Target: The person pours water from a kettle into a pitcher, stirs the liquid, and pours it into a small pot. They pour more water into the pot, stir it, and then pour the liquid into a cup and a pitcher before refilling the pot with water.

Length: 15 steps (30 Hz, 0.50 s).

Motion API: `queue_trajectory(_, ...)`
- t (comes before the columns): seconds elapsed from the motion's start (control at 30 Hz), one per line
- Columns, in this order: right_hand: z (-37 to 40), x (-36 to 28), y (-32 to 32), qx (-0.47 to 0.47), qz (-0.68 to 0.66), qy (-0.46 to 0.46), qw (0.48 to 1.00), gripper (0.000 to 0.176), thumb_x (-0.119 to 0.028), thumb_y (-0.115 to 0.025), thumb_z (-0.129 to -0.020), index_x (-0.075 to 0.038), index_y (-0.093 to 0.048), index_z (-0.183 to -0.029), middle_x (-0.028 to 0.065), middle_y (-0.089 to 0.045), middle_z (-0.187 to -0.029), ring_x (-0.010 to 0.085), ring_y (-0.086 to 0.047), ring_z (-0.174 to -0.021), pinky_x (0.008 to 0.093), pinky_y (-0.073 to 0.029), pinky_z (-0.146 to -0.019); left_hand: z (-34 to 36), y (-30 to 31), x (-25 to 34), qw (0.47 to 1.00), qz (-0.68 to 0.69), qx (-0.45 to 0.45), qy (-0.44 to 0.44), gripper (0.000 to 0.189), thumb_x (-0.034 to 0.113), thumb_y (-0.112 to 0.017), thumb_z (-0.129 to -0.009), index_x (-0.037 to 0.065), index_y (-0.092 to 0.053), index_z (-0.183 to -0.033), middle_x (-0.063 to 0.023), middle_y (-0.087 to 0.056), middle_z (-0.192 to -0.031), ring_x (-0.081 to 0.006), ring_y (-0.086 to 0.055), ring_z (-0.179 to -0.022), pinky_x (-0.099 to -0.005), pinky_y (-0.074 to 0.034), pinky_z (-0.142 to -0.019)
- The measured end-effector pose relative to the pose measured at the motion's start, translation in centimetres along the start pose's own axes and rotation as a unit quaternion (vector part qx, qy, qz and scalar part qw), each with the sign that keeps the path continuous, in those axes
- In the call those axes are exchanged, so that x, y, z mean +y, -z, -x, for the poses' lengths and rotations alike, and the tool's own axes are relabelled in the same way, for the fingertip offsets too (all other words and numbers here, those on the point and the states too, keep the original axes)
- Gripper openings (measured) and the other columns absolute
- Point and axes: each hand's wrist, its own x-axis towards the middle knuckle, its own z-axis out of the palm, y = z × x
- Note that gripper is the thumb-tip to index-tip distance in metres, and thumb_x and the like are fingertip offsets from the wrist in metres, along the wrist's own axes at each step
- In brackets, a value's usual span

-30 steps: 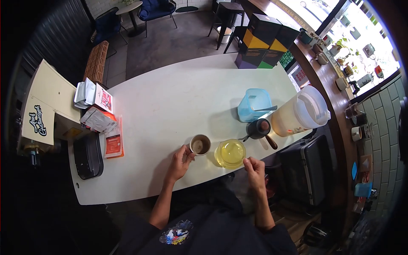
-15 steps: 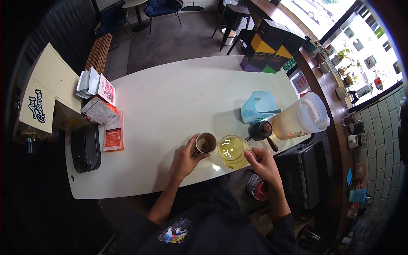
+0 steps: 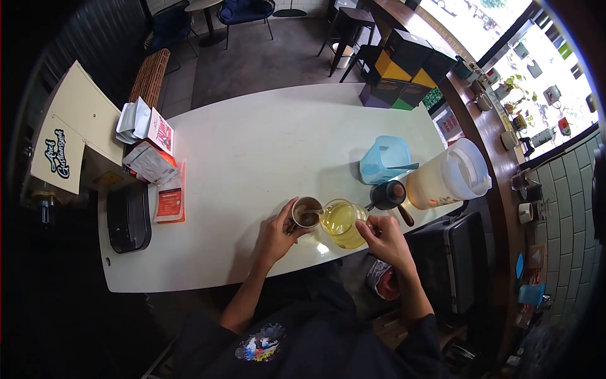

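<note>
A small round cup point(image 3: 306, 212) with a pale rim is held by my left hand point(image 3: 278, 232), its fingers wrapped round the side; something brownish shows inside. My right hand point(image 3: 382, 237) grips the handle of a glass jug point(image 3: 341, 223) that holds yellowish liquid. The jug is tilted left, and its spout is at the cup's right rim. Whether liquid is flowing between them is too small to tell. Just right of the jug, a dark round vessel with a wooden handle point(image 3: 388, 195) stands on the white table point(image 3: 252, 145).
A blue pitcher point(image 3: 382, 161) and a large translucent jug point(image 3: 447, 177) stand on the right. Foil packets point(image 3: 150, 164) and a cream machine point(image 3: 76, 126) are at the left. Dark boxes point(image 3: 404, 66) stand at the far right corner. A black case point(image 3: 454, 262) sits beside the right edge.
The glass jug has moved slightly left and tipped towards the cup, so its spout now meets the cup's rim. My left hand has stayed almost in place with the cup.
</note>
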Motion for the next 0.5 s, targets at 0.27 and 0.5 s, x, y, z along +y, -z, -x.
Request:
queue_trajectory(0.27, 1.0, 2.9, -1.8, 0.043, -0.063, -0.028, 0.997, 0.048, -0.025, -0.062, -0.091, 0.000, -0.039, -0.057, -0.0052, -0.031, -0.053, 0.0044, -0.027, -0.055, 0.0298, -0.021, -0.046, -0.2, 0.1, 0.2, 0.995, -0.065, 0.044, -0.064, 0.073, 0.016, -0.084, -0.069, 0.003, -0.048, -0.132, -0.0144, -0.065, -0.114, -0.0216, -0.066, -0.098, -0.0330, -0.057, -0.077)
queue_trajectory(0.5, 2.6, 7.6, -5.0, 0.102, -0.206, -0.063, 0.971, 0.045, -0.022, -0.060, -0.091, -0.003, -0.040, -0.055, -0.0058, -0.033, -0.053, 0.0040, -0.028, -0.054, 0.0278, -0.021, -0.046, -0.7, -0.3, 1.2, 0.987, -0.132, 0.062, -0.064, 0.074, 0.022, -0.088, -0.062, 0.004, -0.054, -0.126, -0.0147, -0.059, -0.116, -0.0265, -0.061, -0.106, -0.0377, -0.053, -0.089)
